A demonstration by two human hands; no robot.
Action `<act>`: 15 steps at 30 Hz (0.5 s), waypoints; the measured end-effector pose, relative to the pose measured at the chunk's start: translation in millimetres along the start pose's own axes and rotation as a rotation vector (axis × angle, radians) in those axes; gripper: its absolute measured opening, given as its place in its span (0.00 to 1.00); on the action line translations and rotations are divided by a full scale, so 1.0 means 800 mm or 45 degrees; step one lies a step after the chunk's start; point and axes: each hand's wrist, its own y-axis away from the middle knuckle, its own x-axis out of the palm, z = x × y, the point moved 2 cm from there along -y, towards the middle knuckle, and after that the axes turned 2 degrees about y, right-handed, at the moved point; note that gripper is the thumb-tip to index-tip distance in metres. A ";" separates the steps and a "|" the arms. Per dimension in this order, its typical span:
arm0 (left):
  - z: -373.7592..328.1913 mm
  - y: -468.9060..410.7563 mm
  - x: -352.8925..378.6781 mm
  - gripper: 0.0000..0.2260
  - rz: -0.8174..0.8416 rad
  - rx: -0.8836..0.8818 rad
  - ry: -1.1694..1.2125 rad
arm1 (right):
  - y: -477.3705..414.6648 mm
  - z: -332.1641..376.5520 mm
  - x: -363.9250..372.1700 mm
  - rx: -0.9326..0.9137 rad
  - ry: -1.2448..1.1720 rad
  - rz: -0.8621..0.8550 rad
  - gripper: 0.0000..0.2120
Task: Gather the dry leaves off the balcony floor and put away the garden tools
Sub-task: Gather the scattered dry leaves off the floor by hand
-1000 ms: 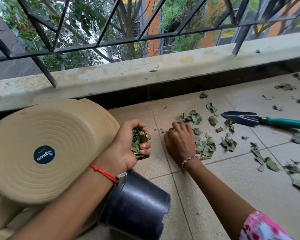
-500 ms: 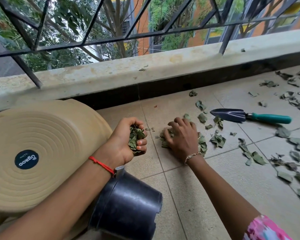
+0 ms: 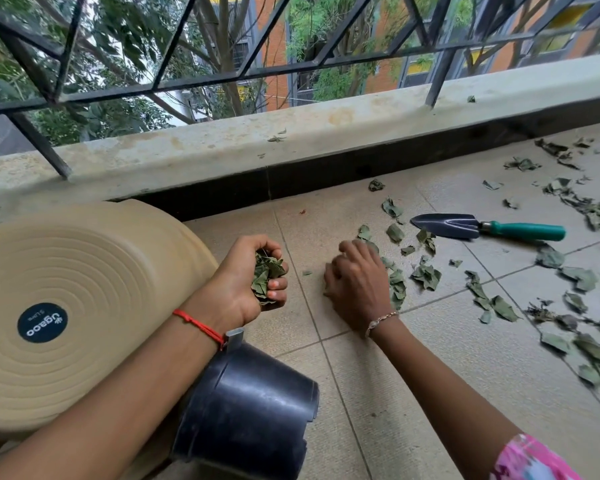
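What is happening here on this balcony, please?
A person is gathering dry leaves from the tiled floor. The left hand holds a handful of leaves; the right hand lies curled over loose leaves on the floor. Many scattered leaves lie to the right, and the trowel lies untouched.

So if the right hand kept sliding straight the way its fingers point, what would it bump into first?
Probably the dry leaf just past the right hand's fingertips. If it misses that, only bare tile follows, up to the dark foot of the balcony wall. Hard to be sure.
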 end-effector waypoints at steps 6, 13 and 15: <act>0.003 -0.001 0.015 0.12 0.040 -0.010 -0.060 | -0.043 -0.053 0.012 0.235 -0.213 0.507 0.27; 0.003 0.000 0.019 0.12 0.048 -0.015 -0.058 | 0.004 -0.050 -0.019 0.161 -0.343 0.198 0.16; 0.004 0.001 0.020 0.12 0.054 -0.012 -0.064 | 0.007 -0.029 -0.026 0.018 -0.249 0.093 0.19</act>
